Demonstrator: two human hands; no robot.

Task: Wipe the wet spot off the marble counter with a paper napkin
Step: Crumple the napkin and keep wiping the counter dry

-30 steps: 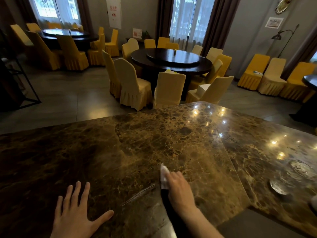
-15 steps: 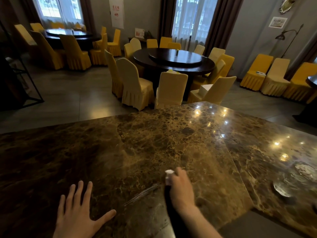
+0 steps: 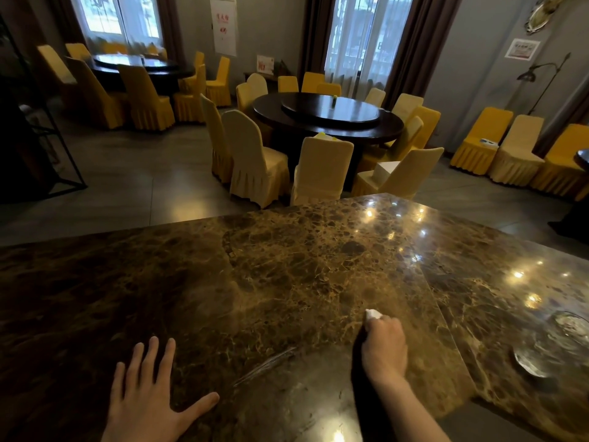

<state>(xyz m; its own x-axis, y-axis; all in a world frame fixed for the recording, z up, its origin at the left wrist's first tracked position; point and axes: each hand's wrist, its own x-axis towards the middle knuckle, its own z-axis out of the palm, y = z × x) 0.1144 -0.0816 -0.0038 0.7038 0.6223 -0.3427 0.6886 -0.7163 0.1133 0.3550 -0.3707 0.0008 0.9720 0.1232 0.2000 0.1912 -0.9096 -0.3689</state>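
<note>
- Left hand [image 3: 149, 397]: at about 7 o'clock in the view, palm down and flat on the marble counter [image 3: 287, 282]. Fingers released and spread, thumb out toward 3 o'clock. Grasps nothing.
- Streak [image 3: 264, 366]: thin pale line on the stone between the two hands, running from 8 o'clock up toward 2 o'clock. It looks like a wet smear, but I cannot tell for certain.
- Marble counter: dark brown with gold veining, glossy. It fills the lower half of the view, with a seam running from 12 to 5 o'clock to the right of the right hand.
- Right hand [image 3: 385, 349]: at about 5 o'clock, knuckles up, forearm entering from the bottom edge. Fingers clenched around a paper napkin [image 3: 371, 314], with the hand down at the counter surface.
- Paper napkin: white and bunched. Only a small tip shows, sticking out of the fist at its 11 o'clock side. It lies well to the 2 o'clock side of the streak.
- Wet rings [image 3: 548, 346]: shiny round patches on the counter at 4 o'clock, well apart from the right hand and beyond the seam.
- Background, 12 o'clock: round dark table [image 3: 328, 118] ringed by yellow-covered chairs [image 3: 255, 161].
</note>
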